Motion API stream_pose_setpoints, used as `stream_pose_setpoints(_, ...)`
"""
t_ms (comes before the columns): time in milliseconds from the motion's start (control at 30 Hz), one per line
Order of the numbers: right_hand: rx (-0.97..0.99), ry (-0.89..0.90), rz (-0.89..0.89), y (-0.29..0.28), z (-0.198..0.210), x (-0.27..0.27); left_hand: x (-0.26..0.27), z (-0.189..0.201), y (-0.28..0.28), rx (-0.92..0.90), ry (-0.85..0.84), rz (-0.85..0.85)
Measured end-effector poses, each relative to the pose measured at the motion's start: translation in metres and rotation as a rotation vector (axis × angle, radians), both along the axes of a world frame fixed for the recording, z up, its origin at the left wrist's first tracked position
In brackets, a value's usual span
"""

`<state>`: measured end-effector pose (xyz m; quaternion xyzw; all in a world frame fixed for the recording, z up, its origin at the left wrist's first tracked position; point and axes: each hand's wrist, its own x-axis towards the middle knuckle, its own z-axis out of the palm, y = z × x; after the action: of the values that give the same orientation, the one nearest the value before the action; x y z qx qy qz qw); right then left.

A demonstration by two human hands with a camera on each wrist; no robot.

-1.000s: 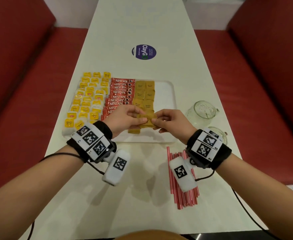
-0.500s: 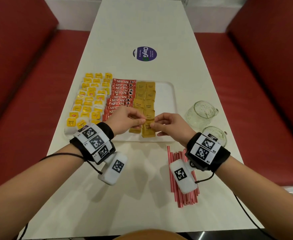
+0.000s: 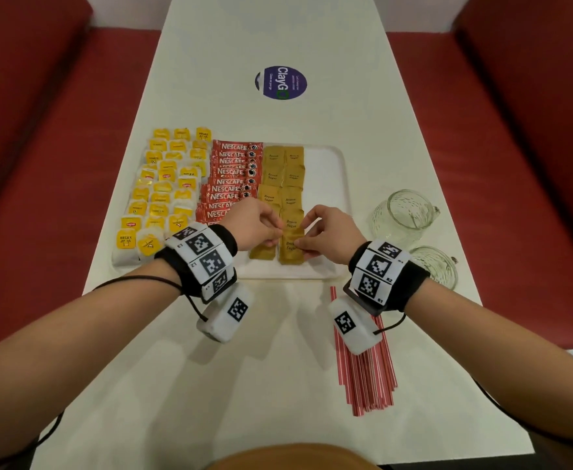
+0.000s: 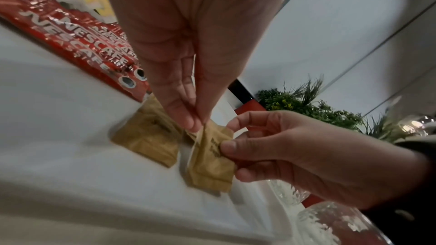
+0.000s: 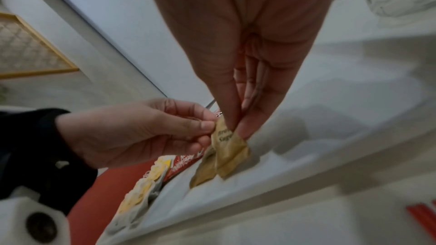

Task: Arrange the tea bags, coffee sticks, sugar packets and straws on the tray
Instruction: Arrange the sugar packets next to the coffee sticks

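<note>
Head view: a white tray (image 3: 342,184) sits at mid-frame on a long pale table (image 3: 278,39). Tea bags (image 3: 163,195) with yellow tags fill the left third of the tray in rows; red coffee sticks (image 3: 230,179) lie stacked in a column beside them; brown sugar packets (image 3: 285,178) form two columns right of the sticks. The left hand (image 3: 252,223) and the right hand (image 3: 327,232) meet over the near end of the right sugar column, each pinching an edge of one sugar packet (image 3: 291,252) that lies at the tray's front edge. Red straws (image 3: 368,378) lie in a bundle on the table at lower right, off the tray, partly under the right wrist. Two glass cups (image 3: 402,213) stand to the right of the tray; a round blue sticker (image 3: 281,83) marks the table at upper centre. Left wrist view: the left hand (image 4: 179,62) comes down from the top of the frame, thumb and forefinger nipping the packet's (image 4: 210,167) upper corner; the right hand (image 4: 306,156) enters from the right, its fingers curled on the packet's side. Another packet lies flat just left of it. Right wrist view: the right hand (image 5: 243,62) pinches the packet (image 5: 230,152) at its top, the left hand (image 5: 141,129) grasps its left corner at frame centre; the packet's lower end rests on the tray.
</note>
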<state>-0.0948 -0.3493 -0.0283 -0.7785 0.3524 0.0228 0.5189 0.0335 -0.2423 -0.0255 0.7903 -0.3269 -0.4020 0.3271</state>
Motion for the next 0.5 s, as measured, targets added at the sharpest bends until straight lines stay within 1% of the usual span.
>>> stream_pose_setpoints(100, -0.061, 0.039, 0.039, -0.0015, -0.0032, 0.0059, 0.0006, -0.0017, -0.0055, 0.036, -0.104, -0.047)
stream_pose_setpoints(167, -0.131, 0.077, 0.081, -0.0024, -0.0038, 0.0076, 0.0013, -0.0021, -0.0085, 0.054, -0.141, -0.064)
stream_pose_setpoints(300, -0.212, 0.1, 0.087, -0.0069, -0.005, 0.0077, 0.0027, -0.0027, -0.0107, 0.074, -0.164, -0.084)
stream_pose_setpoints(500, -0.25, 0.124, 0.118, -0.0091, -0.004, 0.0088, 0.001, -0.0035, -0.0094, 0.082, -0.198, -0.08)
